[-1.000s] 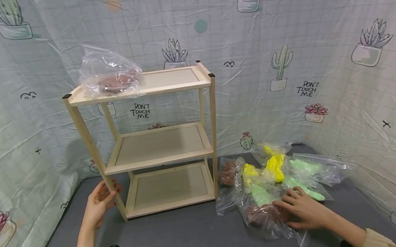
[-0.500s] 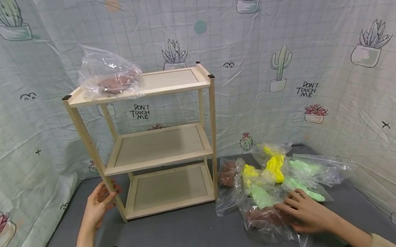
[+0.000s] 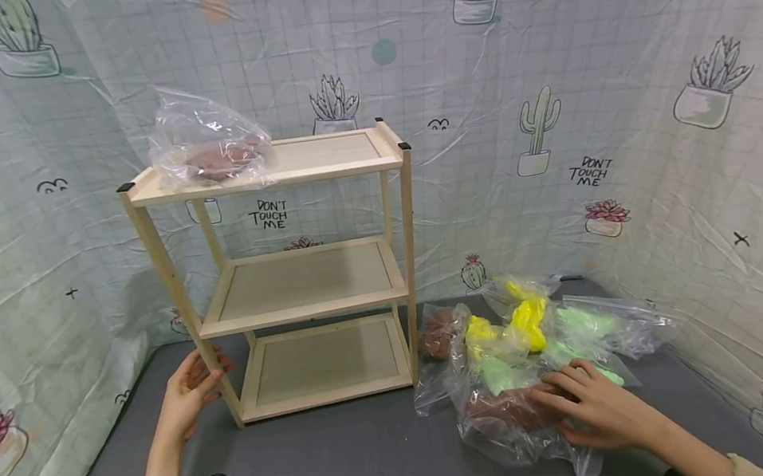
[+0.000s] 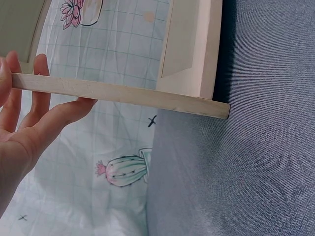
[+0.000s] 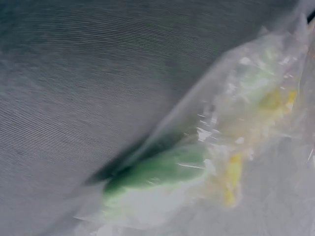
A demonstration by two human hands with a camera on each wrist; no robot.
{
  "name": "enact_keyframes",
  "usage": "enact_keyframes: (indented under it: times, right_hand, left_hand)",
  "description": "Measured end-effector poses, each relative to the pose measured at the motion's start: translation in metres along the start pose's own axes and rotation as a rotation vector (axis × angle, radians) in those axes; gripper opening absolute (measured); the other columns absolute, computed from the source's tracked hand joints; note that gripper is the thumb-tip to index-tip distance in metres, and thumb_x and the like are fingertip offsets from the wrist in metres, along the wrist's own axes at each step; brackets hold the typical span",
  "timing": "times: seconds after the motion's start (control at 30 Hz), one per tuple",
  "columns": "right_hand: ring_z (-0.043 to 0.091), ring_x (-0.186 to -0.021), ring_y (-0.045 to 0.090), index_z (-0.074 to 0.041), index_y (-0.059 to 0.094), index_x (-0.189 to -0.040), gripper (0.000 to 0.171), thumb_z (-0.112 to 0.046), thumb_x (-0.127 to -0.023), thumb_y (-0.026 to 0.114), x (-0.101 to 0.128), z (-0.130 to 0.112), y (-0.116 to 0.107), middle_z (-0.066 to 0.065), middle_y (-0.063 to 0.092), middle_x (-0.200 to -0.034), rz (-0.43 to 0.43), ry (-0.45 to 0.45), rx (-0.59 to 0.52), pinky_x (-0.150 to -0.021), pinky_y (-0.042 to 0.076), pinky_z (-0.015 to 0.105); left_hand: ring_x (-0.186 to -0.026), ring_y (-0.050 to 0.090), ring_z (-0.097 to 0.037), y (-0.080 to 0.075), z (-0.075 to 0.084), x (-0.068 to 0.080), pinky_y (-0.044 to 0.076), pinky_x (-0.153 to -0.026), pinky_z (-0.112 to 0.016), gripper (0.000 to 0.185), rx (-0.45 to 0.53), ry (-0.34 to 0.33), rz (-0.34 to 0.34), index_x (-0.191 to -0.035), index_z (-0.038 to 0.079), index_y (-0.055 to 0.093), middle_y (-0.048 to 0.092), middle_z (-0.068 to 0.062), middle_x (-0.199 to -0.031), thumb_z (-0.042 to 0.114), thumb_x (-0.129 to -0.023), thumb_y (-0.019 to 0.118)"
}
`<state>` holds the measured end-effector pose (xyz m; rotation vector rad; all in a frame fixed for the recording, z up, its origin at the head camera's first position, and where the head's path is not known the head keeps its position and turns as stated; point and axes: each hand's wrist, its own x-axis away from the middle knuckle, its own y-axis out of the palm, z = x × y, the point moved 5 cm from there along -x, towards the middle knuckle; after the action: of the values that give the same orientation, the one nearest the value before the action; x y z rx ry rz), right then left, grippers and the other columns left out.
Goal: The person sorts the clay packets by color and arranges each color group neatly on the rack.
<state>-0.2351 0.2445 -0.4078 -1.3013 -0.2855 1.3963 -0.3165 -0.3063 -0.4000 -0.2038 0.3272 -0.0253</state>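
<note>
My left hand (image 3: 184, 401) holds the front left post (image 4: 118, 93) of a pale wooden three-tier shelf (image 3: 304, 312), fingers and thumb around it. On the right, my right hand (image 3: 602, 406) grips a clear plastic bag with a brown lump (image 3: 509, 412) at the front of a pile of bags, fingers bent over the lump's right side. Its thumb is mostly hidden. Blurred green (image 5: 157, 172) and yellow (image 5: 234, 179) contents in clear plastic fill part of the right wrist view, where the hand is out of sight.
Another bagged brown lump (image 3: 226, 160) lies on the shelf's top tier. Bags with yellow (image 3: 530, 323), light green (image 3: 584, 321) and brown (image 3: 437, 333) contents overlap right of the shelf on the dark grey table (image 3: 354, 467). A cactus-print curtain (image 3: 461, 75) surrounds the table.
The front brown bag has shifted and spread slightly under my right hand, which has moved a little to the right. My left hand stays on the post.
</note>
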Motion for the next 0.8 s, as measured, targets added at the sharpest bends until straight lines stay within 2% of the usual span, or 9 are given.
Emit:
enact_keyframes:
  times: [0.2, 0.33, 0.6, 0.8]
  right_hand:
    - [0.016, -0.082, 0.047, -0.016, 0.056, -0.119, 0.048, -0.047, -0.088, 0.036, -0.014, 0.000, -0.013, 0.005, 0.055, -0.099, 0.077, -0.011, 0.058, -0.076, 0.028, 0.042]
    - [0.018, -0.079, 0.046, -0.016, 0.058, -0.116, 0.046, -0.046, -0.087, 0.037, -0.023, 0.001, -0.021, 0.006, 0.056, -0.095, 0.120, 0.000, 0.077, -0.076, 0.025, 0.048]
    - [0.020, -0.072, 0.049, -0.014, 0.062, -0.110, 0.046, -0.046, -0.085, 0.042, -0.048, 0.008, -0.049, 0.007, 0.057, -0.086, 0.234, 0.059, 0.126, -0.073, 0.026, 0.052]
    - [0.021, -0.064, 0.049, -0.011, 0.065, -0.106, 0.043, -0.044, -0.084, 0.047, -0.076, 0.017, -0.079, 0.009, 0.059, -0.083, 0.374, 0.135, 0.140, -0.067, 0.024, 0.051]
  left_hand:
    - [-0.092, 0.058, 0.008, 0.000, 0.000, -0.001, 0.046, -0.066, -0.021, 0.035, 0.020, 0.007, -0.003, -0.124, 0.019, 0.046, 0.060, 0.025, -0.097, 0.013, -0.091, 0.051]
    - [-0.092, 0.058, 0.007, 0.000, 0.000, -0.002, 0.046, -0.066, -0.021, 0.034, 0.034, 0.019, -0.006, -0.124, 0.019, 0.046, 0.061, 0.023, -0.098, 0.013, -0.091, 0.050]
    - [-0.092, 0.057, 0.009, 0.001, -0.001, -0.002, 0.045, -0.067, -0.022, 0.036, -0.017, 0.000, 0.001, -0.127, 0.018, 0.044, 0.059, 0.027, -0.097, 0.014, -0.091, 0.050]
    - [-0.092, 0.057, 0.008, -0.001, -0.001, 0.000, 0.046, -0.067, -0.021, 0.037, 0.005, 0.005, 0.003, -0.127, 0.018, 0.045, 0.060, 0.025, -0.099, 0.014, -0.091, 0.051]
